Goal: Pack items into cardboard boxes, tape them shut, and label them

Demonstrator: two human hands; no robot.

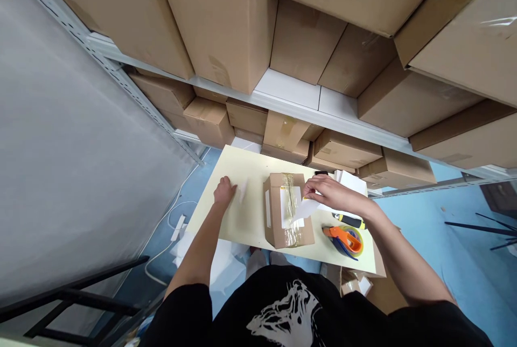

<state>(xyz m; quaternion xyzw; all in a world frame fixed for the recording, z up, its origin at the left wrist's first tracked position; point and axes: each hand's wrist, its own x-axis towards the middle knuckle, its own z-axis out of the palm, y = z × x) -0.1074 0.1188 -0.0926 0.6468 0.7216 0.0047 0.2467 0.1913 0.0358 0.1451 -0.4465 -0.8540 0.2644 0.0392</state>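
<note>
Right hand (333,193) with fingers pinching white sheet (307,208) over taped box (277,223); left hand (224,192) with fingers spread flat, bracing on bench (250,172).

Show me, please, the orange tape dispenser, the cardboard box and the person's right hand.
Orange tape dispenser (343,239): head view, on its orange handle.
Cardboard box (275,212): head view, on its top face.
Right hand (327,192): head view, on its back.

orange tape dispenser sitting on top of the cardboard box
No, the orange tape dispenser lies on the pale table beside the cardboard box, not on it.
</note>
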